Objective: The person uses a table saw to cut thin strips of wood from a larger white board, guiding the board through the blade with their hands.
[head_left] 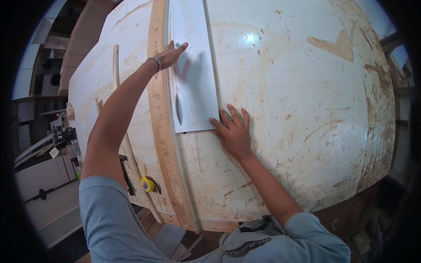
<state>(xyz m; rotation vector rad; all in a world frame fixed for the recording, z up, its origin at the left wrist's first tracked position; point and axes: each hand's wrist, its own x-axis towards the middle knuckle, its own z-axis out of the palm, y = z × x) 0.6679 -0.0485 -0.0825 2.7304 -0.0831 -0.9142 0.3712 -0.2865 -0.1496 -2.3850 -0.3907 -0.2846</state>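
A long white panel (196, 98) with a smooth, slightly shiny face lies on the worn white worktable (280, 153). Along its left side runs a long wooden board (160, 127). My left hand (172, 55) is stretched out over the panel's left edge, beside the board, with thumb and fingers apart. At the panel's near right corner rests my right hand (233, 131), fingers spread, the thumb side touching the corner and the other fingers on the tabletop. A dark, thin sliver shows at the panel's left edge; what it is I cannot tell.
A yellow tape measure (148, 184) lies left of the board, near a thin wooden strip (139, 168) and a black tool (126, 175). Another narrow strip (115, 65) lies farther left. Tools and cabinets (48, 188) stand beyond the table's left edge.
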